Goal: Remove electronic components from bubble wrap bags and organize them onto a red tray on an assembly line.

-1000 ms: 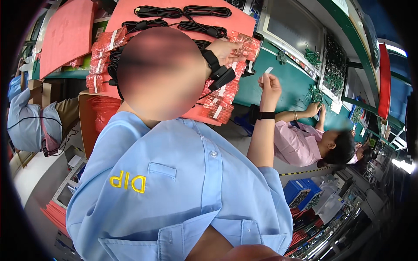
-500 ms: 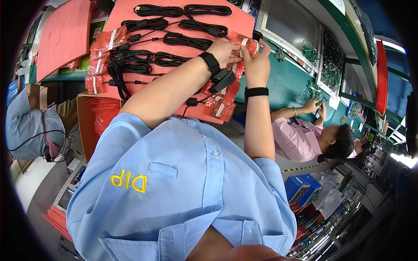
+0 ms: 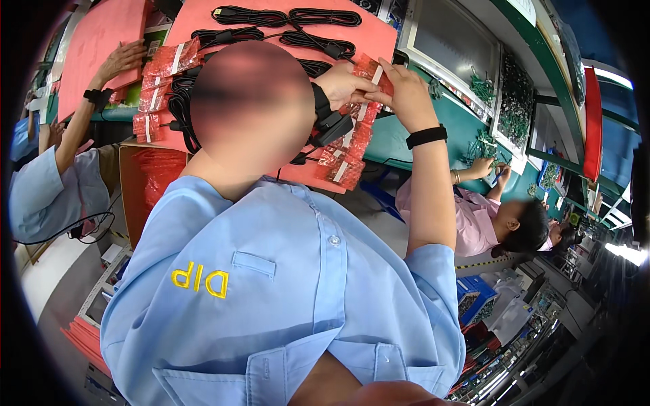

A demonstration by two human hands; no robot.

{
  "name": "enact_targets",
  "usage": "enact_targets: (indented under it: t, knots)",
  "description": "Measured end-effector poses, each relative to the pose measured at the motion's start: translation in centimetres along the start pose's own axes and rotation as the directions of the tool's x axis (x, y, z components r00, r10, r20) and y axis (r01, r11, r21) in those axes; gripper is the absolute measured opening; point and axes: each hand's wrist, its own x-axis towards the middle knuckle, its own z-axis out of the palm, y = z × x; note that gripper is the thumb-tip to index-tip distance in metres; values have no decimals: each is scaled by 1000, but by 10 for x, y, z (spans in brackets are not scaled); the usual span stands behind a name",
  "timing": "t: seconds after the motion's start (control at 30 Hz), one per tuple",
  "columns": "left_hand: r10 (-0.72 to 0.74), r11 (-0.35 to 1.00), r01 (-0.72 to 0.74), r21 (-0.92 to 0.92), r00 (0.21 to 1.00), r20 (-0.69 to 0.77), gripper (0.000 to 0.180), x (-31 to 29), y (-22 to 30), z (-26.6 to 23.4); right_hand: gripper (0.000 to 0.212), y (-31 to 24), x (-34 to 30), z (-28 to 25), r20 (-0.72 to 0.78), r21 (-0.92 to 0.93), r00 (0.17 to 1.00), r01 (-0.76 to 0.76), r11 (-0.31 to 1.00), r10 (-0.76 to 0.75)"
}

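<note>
On a pink foam sheet (image 3: 284,177), several coiled black cables (image 3: 323,17) lie in rows, with red bubble-wrap bags along both sides. At the right edge, my left hand (image 3: 344,84) and my right hand (image 3: 410,101) meet at one red bubble-wrap bag (image 3: 367,66) with a white strip across it. My right fingers grip the strip end of this bag, thumb toward my left hand. My left fingers are pressed together at its near side. A black box-shaped adapter (image 3: 333,130) lies below my left wrist. A blurred patch hides my left forearm and the cables under it.
More red bubble-wrap bags (image 3: 342,169) sit at the near right corner. A cardboard box (image 3: 135,196) holding red wrap stands left. One co-worker's hand (image 3: 122,61) rests on another pink foam sheet (image 3: 95,40). A pink-sleeved co-worker (image 3: 450,223) works at the green bench (image 3: 447,132).
My right wrist and forearm have swung right while my fingers stay at the bag. My left hand has shifted slightly. At left, a co-worker's arm has reached onto the other foam sheet.
</note>
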Motion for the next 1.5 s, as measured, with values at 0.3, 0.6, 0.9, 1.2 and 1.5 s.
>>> enact_targets:
  t: [0.3, 0.6, 0.9, 1.2, 1.5]
  knots:
    - [153, 985, -158, 74, 985, 76, 29, -24, 4, 10, 71, -3, 11, -20, 121, 333, 990, 31, 943, -75]
    - [795, 454, -484, 748, 600, -94, 37, -212, 61, -35, 58, 7, -66, 58, -148, 649, 948, -122, 751, 282]
    - [538, 766, 200, 611, 321, -779, 78, -313, 59, -197, 56, -21, -104, 61, 401, 904, 833, -427, -18, 382]
    - [565, 281, 506, 816, 600, -567, 93, -325, 71, -216, 47, -41, -95, 37, 483, 865, 829, -402, -301, 282]
    - [618, 179, 632, 754, 524, -586, 79, -338, 61, -171, 36, -35, -104, 41, 446, 866, 863, -351, -356, 235]
